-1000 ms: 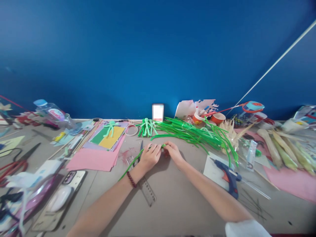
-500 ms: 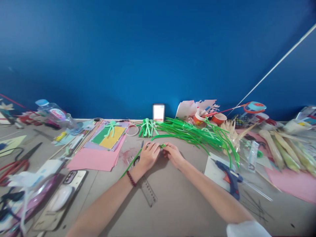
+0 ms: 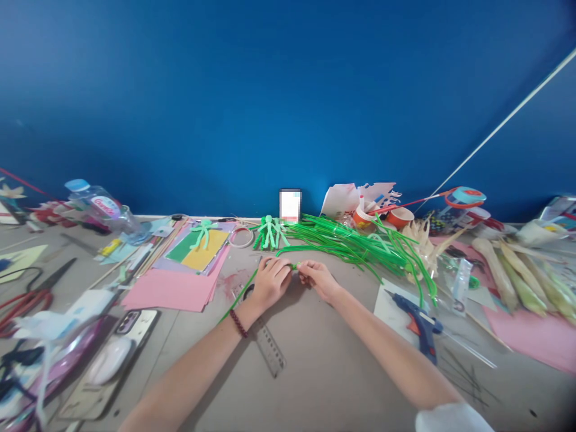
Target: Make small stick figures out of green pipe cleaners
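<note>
My left hand (image 3: 273,281) is closed round a green pipe cleaner (image 3: 237,302), whose long tail runs out to the lower left past my wrist. Its short bent end pokes out between my two hands. With fingertips pinched together, my right hand (image 3: 318,279) grips that end. Under my left wrist lies a metal ruler (image 3: 270,354), partly covered. Just beyond my hands stand figures of twisted light green pipe cleaners (image 3: 269,231), and a bundle of green pipe cleaners (image 3: 342,237) spreads to the right.
Pink paper (image 3: 166,291) and another light green figure (image 3: 202,233) are on the left. A phone (image 3: 108,366) with a white case on it lies nearer. On the right are a glue gun (image 3: 416,321), corn husks (image 3: 517,276) and paper cups (image 3: 398,217). Red-handled scissors (image 3: 33,300) lie far left.
My hands stay almost in place, with small finger movements at the pipe cleaner's bent end. Less of the green end shows between them now.
</note>
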{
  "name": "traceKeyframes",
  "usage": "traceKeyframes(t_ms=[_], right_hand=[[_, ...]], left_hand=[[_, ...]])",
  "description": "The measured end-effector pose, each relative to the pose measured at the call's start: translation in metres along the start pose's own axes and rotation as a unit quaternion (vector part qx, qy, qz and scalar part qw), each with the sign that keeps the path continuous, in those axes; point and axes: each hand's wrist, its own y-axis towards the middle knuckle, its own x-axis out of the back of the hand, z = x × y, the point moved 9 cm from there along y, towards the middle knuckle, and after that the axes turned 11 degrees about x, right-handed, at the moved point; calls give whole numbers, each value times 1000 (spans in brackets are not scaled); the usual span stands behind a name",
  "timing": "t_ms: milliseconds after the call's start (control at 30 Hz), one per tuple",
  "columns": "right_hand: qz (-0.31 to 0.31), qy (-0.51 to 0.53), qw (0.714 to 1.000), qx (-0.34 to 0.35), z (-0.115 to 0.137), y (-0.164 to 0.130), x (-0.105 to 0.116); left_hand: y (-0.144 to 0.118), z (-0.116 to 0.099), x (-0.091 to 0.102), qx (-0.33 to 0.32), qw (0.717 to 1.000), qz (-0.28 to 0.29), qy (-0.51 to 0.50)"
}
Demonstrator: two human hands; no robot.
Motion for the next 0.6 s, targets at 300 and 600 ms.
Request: traceKeyframes(t_ms=[300, 600], right_hand=[[-60, -57, 995, 48, 0, 2, 12], [-3, 55, 998, 40, -5, 1, -7]], left_hand=[[0, -6, -1, -10, 1000, 9, -6], [0, 3, -1, 5, 1000, -1, 9]])
